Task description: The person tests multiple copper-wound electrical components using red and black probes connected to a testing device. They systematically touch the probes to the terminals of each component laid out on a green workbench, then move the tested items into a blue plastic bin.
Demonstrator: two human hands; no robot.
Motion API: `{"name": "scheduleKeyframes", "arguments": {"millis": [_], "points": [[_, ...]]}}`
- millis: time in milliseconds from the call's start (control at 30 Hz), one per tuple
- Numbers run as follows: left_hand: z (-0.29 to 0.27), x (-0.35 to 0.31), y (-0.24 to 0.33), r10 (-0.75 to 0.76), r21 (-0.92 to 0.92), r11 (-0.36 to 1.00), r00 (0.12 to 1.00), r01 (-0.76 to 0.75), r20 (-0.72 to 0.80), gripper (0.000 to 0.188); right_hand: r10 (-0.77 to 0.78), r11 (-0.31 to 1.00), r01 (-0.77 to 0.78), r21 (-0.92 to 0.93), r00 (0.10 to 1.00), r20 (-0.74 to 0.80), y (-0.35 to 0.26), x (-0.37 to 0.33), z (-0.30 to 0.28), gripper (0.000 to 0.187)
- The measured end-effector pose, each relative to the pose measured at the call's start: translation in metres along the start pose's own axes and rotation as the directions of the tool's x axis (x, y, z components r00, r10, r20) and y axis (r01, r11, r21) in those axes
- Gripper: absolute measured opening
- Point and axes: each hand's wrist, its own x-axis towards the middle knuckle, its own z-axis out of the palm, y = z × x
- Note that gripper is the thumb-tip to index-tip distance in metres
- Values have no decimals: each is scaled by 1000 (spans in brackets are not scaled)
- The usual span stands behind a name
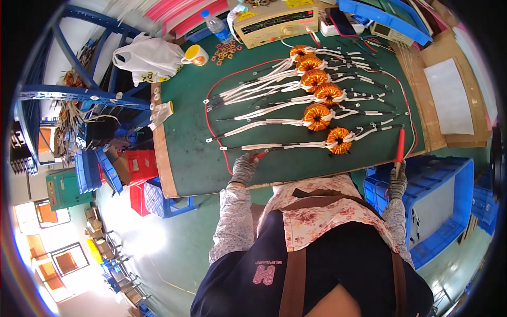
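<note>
Copper-wound toroid coils with white and black leads lie in a row on the green tabletop; the nearest coil (339, 140) is close to the front edge. My left hand (244, 169), in a grey glove, is closed on a red test probe (259, 156), mostly hidden by the fingers, just below that coil's left leads (274, 145). My right hand (397, 182), also gloved, is closed round a longer red test probe (401, 143). This probe points away from me, its tip close to the ends of the coil's right leads. Whether either probe touches a lead I cannot tell.
A beige bench meter (274, 26) with a lit display stands at the back, red wires running along both sides. A white mug (195, 55), water bottle (217, 27) and plastic bag (149, 58) sit back left. Blue crates (441, 211) stand right of the table, blue shelving (84, 95) left.
</note>
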Motion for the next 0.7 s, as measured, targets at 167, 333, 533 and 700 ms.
{"name": "scheduleKeyframes", "arguments": {"millis": [167,333,533,700], "points": [[-30,-4,-41,23,-49,998,977,-35,-210,27,45,996,-47,75,999,28,-6,1,-6,56],[-67,-7,-92,-62,-86,996,947,36,-316,27,61,998,-62,6,997,40,0,3,-3,55],[-65,4,-106,-118,-116,989,953,88,-278,27,26,999,-27,30,999,23,3,4,1,56],[-59,9,-116,-94,-157,986,957,52,-273,29,111,994,-110,-19,991,79,3,6,-4,56]]}}
